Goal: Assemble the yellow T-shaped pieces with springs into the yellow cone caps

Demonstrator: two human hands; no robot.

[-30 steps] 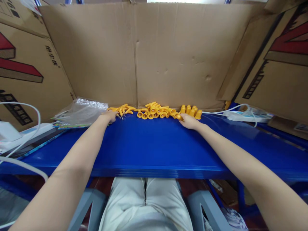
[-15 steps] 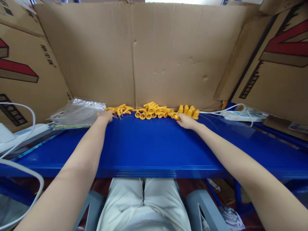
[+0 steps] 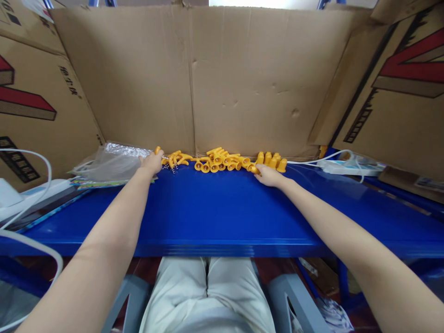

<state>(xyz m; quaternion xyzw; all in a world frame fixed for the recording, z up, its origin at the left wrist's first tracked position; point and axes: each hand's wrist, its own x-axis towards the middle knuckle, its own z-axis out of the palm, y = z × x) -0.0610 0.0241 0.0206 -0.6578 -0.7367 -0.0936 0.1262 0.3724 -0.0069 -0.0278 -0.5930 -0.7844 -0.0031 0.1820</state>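
My left hand (image 3: 151, 163) is closed on a yellow curved piece (image 3: 157, 150), whose rounded end sticks up above the fingers. Just right of it lies a pile of yellow curved pieces with metal spirals (image 3: 176, 159). Yellow funnel-shaped pieces (image 3: 218, 160) are heaped at the middle of the back edge, open ends mostly toward me. My right hand (image 3: 268, 175) grips a yellow funnel-shaped piece (image 3: 254, 169) at the right end of that heap. Behind this hand stand several yellow cup-shaped pieces (image 3: 273, 160).
Clear plastic bags (image 3: 114, 162) lie at the left on the blue table (image 3: 222, 208). Cardboard (image 3: 243, 78) walls the back and sides. White power strips (image 3: 350, 167) with cables lie at right and left. A white cable hangs at the left edge.
My left hand has lifted slightly away from the pile of curved pieces, and a yellow piece now shows upright in it. My right hand has hardly moved.
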